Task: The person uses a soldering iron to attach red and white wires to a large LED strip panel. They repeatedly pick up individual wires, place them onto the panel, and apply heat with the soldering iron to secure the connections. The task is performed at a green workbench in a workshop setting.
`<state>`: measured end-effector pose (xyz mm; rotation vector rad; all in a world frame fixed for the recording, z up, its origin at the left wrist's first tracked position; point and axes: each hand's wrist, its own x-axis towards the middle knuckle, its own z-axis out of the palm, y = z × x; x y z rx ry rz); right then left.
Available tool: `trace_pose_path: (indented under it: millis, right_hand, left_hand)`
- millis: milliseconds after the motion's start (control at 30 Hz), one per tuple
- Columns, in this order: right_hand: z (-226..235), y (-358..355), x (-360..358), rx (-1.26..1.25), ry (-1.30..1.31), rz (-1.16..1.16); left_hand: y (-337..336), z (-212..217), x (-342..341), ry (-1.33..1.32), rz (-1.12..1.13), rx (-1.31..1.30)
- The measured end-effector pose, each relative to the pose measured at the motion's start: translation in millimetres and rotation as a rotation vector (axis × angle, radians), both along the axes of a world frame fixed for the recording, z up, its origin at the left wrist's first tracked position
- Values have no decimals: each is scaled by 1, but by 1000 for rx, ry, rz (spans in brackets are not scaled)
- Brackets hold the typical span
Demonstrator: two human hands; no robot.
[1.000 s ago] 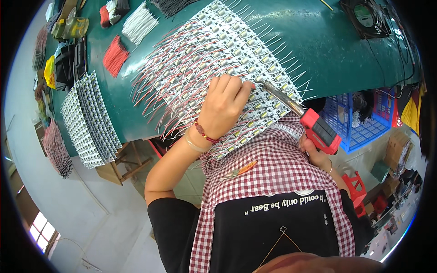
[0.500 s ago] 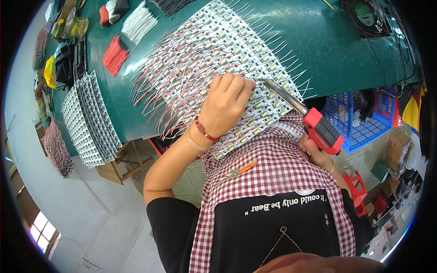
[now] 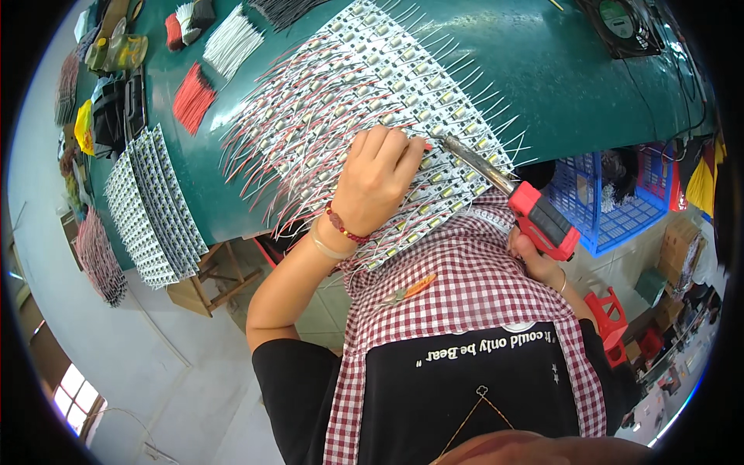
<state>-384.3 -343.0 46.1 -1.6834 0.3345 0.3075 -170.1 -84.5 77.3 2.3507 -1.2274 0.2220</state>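
A broad panel of white circuit-board strips point(image 3: 434, 101) lies on the table and reaches its near edge by my apron. Rows of small components cover it, with red and white wires point(image 3: 256, 147) fringing its left side and pale wires its right. My left hand point(image 3: 376, 174) rests over the middle of the panel, fingers pinched together; a small red spot shows at the fingertips, but what they grip is hidden. On the right, my right hand point(image 3: 536, 262) is closed around the red and black handle of a soldering iron point(image 3: 484, 167). Its metal tip meets the panel just beside my left fingertips.
Bundles of red wires point(image 3: 194, 98) and white wires point(image 3: 232, 43) lie on the green table point(image 3: 558, 93). More board strips point(image 3: 151, 209) hang over its left edge. A fan point(image 3: 620, 27) stands at the far right, above a blue crate point(image 3: 597, 205). A red stool point(image 3: 607, 318) is lower right.
The whole view has shifted slightly. My left hand and the soldering iron's tip keep nearly the same place on the panel; the iron's handle has moved a little left.
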Motion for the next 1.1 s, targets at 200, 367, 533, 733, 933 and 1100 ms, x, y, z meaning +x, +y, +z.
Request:
trace_pose_path:
  millis: [200,367,533,733,933,1100]
  right_hand:
    - [1,4,5,-30,-16,-23]
    - [0,3,2,-24,-75,-23]
    - [1,1,1,60,-74,-7]
    - [9,0,1,185,-45,13]
    - [6,-4,-8,259,-22,3]
    - [2,-9,-15,99,-10,32]
  left_hand:
    - [-2,0,2,-2,-19,-3]
    - [-1,0,1,-3,-18,3]
    - [-4,3,-1,-34,16,26]
    - [-5,5,0,-149,35,89]
    - [-2,12,-13,-58,-30,-2]
    - [-4,6,-18,33,-42,-10]
